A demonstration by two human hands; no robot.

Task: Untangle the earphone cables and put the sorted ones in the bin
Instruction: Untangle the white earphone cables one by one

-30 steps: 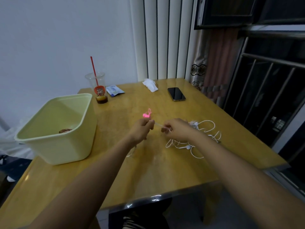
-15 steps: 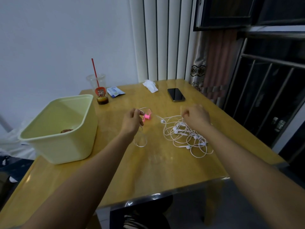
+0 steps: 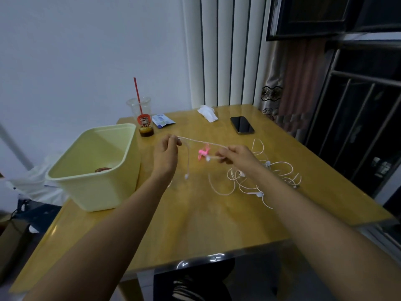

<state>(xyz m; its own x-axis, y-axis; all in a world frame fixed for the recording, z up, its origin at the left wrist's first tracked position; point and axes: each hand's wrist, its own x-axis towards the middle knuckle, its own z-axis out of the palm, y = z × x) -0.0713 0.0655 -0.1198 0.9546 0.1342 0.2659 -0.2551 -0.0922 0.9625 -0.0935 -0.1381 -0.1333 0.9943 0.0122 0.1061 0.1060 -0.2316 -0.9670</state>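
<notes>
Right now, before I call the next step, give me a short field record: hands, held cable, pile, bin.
left hand: pinches white earphone cable, raised above table
right hand: pinches the same cable beside a pink clip
held cable: stretched between both hands; one earbud hangs below the left hand
pile: tangled white earphones on the table, by the right arm
bin: pale yellow, on table's left; brownish item inside, unclear
held cable binned: not yet

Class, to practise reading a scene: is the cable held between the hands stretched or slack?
Stretched. The cable runs nearly straight from the left hand to the right hand; one end dangles.
</notes>
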